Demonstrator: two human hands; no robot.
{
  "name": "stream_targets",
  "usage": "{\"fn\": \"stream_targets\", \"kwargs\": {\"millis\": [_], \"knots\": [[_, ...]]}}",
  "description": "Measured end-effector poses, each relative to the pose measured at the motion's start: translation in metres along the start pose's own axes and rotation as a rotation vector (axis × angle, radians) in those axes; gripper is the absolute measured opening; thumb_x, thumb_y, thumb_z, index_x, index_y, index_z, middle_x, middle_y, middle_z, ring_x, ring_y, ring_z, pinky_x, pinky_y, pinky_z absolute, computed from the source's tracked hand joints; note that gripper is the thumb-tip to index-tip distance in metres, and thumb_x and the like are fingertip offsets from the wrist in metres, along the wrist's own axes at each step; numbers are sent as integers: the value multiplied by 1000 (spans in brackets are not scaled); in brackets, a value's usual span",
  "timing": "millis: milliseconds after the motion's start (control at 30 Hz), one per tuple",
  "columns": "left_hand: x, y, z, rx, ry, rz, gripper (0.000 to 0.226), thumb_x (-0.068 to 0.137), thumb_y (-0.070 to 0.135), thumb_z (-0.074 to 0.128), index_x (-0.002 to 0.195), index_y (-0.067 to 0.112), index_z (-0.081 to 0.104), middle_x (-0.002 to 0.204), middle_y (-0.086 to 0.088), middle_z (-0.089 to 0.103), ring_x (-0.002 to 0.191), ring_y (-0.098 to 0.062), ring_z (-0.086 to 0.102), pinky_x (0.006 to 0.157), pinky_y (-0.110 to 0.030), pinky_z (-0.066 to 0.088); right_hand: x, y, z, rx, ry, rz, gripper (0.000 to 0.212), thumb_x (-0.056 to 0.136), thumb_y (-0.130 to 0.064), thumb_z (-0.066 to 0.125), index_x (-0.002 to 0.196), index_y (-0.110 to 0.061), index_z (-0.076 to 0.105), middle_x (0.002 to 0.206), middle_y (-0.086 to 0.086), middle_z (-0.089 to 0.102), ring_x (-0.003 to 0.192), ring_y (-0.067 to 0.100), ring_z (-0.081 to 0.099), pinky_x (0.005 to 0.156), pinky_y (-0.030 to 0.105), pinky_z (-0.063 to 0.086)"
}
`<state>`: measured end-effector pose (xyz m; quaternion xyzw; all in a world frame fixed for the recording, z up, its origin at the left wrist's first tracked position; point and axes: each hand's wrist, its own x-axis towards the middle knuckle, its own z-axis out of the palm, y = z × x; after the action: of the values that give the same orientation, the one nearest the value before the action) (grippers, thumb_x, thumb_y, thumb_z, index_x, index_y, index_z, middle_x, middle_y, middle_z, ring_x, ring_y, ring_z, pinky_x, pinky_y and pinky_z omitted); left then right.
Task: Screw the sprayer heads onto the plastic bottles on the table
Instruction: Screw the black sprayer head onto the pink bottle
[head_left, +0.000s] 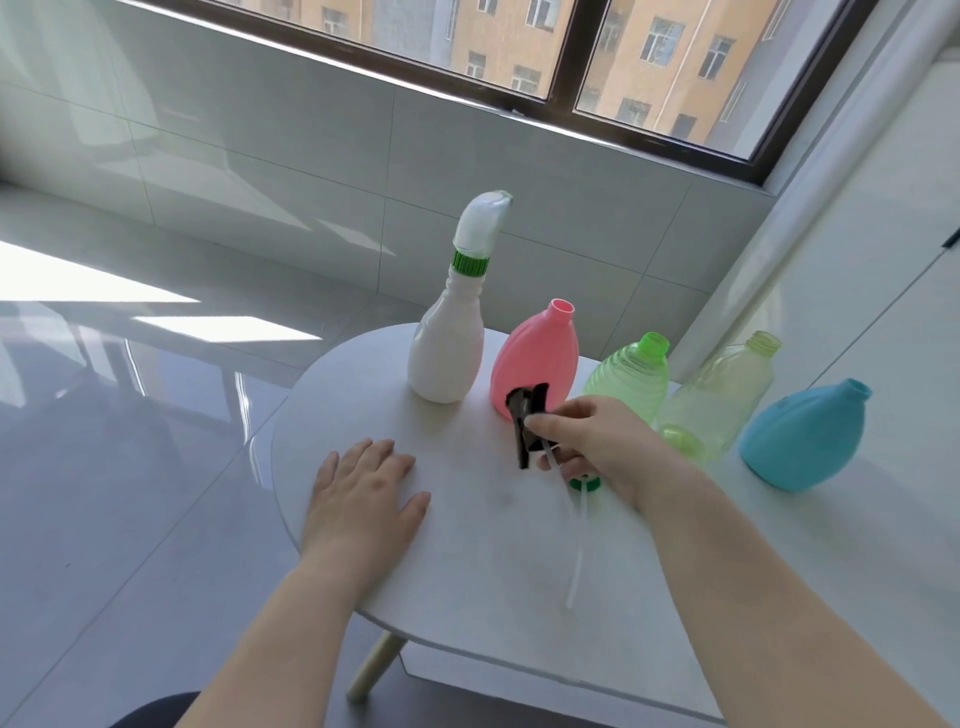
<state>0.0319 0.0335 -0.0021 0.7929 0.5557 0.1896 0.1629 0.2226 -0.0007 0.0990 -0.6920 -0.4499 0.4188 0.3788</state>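
Note:
A white bottle (444, 348) with a white sprayer head and green collar (480, 231) stands at the back of the white table (467, 561). To its right stand a pink bottle (540, 348), a green ribbed bottle (631, 379), a clear yellowish bottle (722, 395) and a blue bottle (802, 436), all with bare necks. My right hand (597, 441) grips a black sprayer head (527, 415) with a green collar (584, 483) just in front of the pink bottle; its clear tube (576, 551) hangs down to the tabletop. My left hand (363, 493) lies flat on the table, fingers spread.
The table's rounded left edge drops to a glossy grey tiled floor (130, 467). A wooden table leg (374, 670) shows below the front edge. A tiled wall and window run behind the bottles, and a white cabinet (883, 260) stands at the right.

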Motion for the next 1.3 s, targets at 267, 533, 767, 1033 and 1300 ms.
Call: {"fn": "stream_targets", "kwargs": {"millis": [267, 533, 767, 1033, 1300], "knots": [[-4, 7, -5, -36, 8, -20, 43, 88, 37, 42, 129, 24, 39, 146, 4, 31, 137, -15, 19, 113, -32, 4, -20, 19, -41, 694, -47, -93, 17, 86, -5, 43, 81, -6, 60, 66, 2, 73, 62, 14, 69, 57, 22, 57], [1, 50, -5, -397, 142, 54, 31, 81, 17, 60, 112, 17, 59, 107, 1, 60, 96, -9, 49, 82, -16, 30, -24, 70, -80, 942, 24, -197, 23, 65, -15, 51, 70, -12, 73, 76, 6, 75, 70, 15, 70, 62, 24, 57], [66, 113, 5, -546, 245, 42, 57, 79, 21, 64, 129, 15, 38, 125, 1, 44, 106, -10, 43, 87, -17, 30, -20, 93, -103, 1094, 134, -269, 21, 66, -16, 51, 77, -13, 69, 76, 2, 74, 73, 14, 70, 64, 23, 57], [115, 123, 33, -565, 117, -130, 104, 64, 26, 77, 140, 20, 6, 145, -7, 27, 131, -25, 30, 103, -36, 28, -15, 107, -106, 1152, 162, -242, 23, 65, -15, 53, 85, -9, 63, 78, 2, 74, 75, 16, 70, 71, 27, 58], [112, 130, 44, -511, 155, -105, 96, 54, 28, 80, 130, 23, 21, 131, -3, 36, 117, -26, 40, 100, -42, 37, -17, 105, -111, 1171, 189, -257, 20, 65, -16, 53, 80, -14, 66, 77, 2, 74, 73, 16, 69, 68, 26, 58]]}}
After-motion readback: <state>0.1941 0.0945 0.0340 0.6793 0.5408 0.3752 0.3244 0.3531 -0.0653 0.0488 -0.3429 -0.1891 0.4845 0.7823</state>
